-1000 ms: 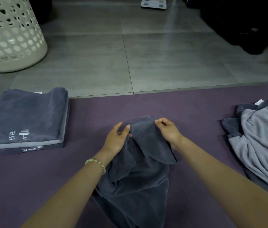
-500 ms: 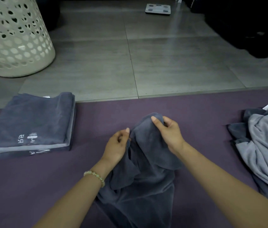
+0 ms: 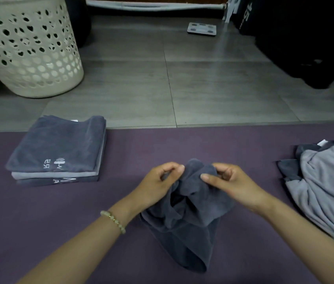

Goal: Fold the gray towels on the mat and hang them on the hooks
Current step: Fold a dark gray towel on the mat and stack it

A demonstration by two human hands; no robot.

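Left hand [image 3: 157,185], right hand [image 3: 229,181], pinching crumpled plush towel [image 3: 188,222]

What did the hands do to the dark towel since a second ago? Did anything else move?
Both hands kept hold of the dark gray towel near its top. The left hand and right hand now pinch it with curled fingers, and the cloth between them, smoother a second ago, is bunched up. The folded stack, the loose towel pile and the basket stayed put.
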